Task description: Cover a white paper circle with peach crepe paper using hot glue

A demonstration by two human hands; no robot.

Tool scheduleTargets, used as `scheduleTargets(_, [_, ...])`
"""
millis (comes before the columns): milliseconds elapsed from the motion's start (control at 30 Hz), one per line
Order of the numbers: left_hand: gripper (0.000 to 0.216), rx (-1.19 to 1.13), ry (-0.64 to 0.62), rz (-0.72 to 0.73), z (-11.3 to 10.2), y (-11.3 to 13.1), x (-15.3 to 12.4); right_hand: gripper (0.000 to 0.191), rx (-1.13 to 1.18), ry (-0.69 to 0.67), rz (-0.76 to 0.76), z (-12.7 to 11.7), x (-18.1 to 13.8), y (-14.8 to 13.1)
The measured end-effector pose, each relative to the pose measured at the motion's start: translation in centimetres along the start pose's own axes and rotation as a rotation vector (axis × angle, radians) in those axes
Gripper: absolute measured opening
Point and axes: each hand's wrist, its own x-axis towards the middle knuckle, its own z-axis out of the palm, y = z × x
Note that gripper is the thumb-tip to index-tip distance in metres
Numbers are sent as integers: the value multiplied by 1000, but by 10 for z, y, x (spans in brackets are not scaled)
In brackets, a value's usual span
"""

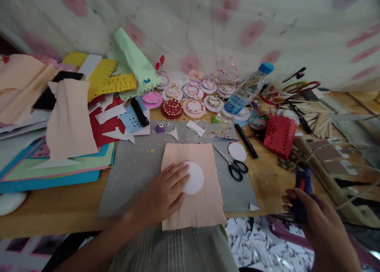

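My left hand (166, 193) lies flat, fingers stretched out, on a white paper disc (194, 177) that rests on a peach crepe sheet (192, 200) spread over a grey cutting mat (133, 169). Off to the right, near the table's front edge, my right hand (314, 220) is closed around a blue and black glue gun (302, 185), which points up and away. Black-handled scissors (233, 165) lie just right of the peach sheet, beside a second white disc (237, 151).
Stacked coloured paper (59, 145) fills the left side. Several decorated round pieces (190, 96) stand at the back, with a water bottle (246, 90), a black marker (246, 140), a red perforated roll (279, 134) and wooden sticks (314, 121). Paper scraps (261, 244) litter the floor below.
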Motion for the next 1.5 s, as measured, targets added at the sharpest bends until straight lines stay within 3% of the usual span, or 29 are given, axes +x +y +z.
scheduleTargets(133, [42,-5,30,-24,7,6,-15,47,242,-199,130,24,-19,-26])
scheduleTargets(233, [44,-3,27,-63,15,10,-18,47,247,-321,29,47,-28,-37])
scheduleTargets(300, [45,-16,33,-86,17,12,-19,43,83,-334,-104,62,-33,-35])
scheduleTargets(500, [37,-106,179,-118,13,11,-29,41,-423,-160,-570,100,-52,-28])
scheduleTargets(600, [34,-131,199,-127,16,8,-33,32,-686,-237,-672,113,-61,-34])
scheduleTargets(833, [33,-175,198,-150,18,6,-31,34,-1019,-357,-774,123,-61,-34])
scheduleTargets(1200, [32,-202,198,-168,15,6,-30,26,-1076,-362,-815,136,-68,-45])
scheduleTargets(1500, [32,-219,270,-160,16,6,-33,31,-1126,-390,-893,136,-70,-43])
